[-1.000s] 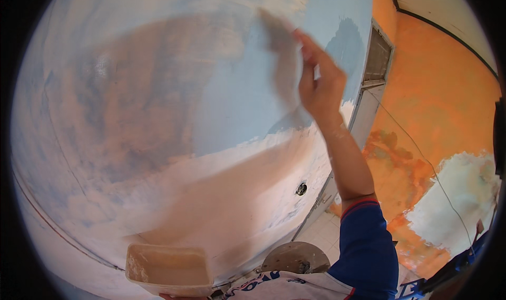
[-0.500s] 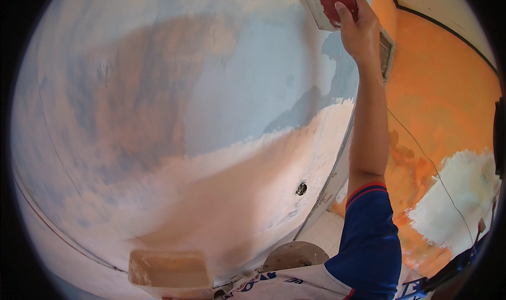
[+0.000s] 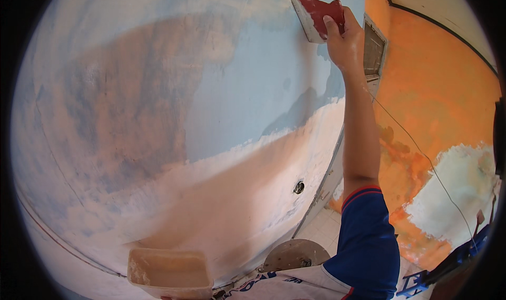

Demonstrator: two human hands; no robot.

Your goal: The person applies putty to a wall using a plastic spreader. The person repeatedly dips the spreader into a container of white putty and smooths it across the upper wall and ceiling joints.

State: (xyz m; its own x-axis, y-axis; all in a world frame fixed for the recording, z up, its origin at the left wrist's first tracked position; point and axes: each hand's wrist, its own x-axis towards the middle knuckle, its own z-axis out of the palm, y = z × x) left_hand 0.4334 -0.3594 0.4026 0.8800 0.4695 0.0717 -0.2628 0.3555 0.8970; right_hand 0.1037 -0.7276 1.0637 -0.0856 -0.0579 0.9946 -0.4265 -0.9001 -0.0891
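Observation:
High at the wall, my right hand (image 3: 342, 44) is closed round a wide putty knife (image 3: 326, 15) with a dark red handle part and a pale, smeared blade. The blade lies against or very close to the wall (image 3: 226, 105), beside a smooth blue-grey patch; exact contact is hard to tell. A beige rectangular plastic tub (image 3: 171, 292), coated with residue inside, is low in front of me. At its bottom edge shows only a sliver of what looks like my left hand (image 3: 166, 298), apparently gripping the tub; the rest is out of frame.
A small round hole (image 3: 299, 187) sits low in the wall near its right edge. Below stands a round brownish container (image 3: 295, 255) on the tiled floor. At right are an orange wall (image 3: 432, 100) with a pale patch, a hanging wire (image 3: 416, 144) and a framed opening (image 3: 374, 50).
My right hand and the putty knife have moved down and slightly left along the wall. The grip is unchanged. The tub stays almost where it was in view.

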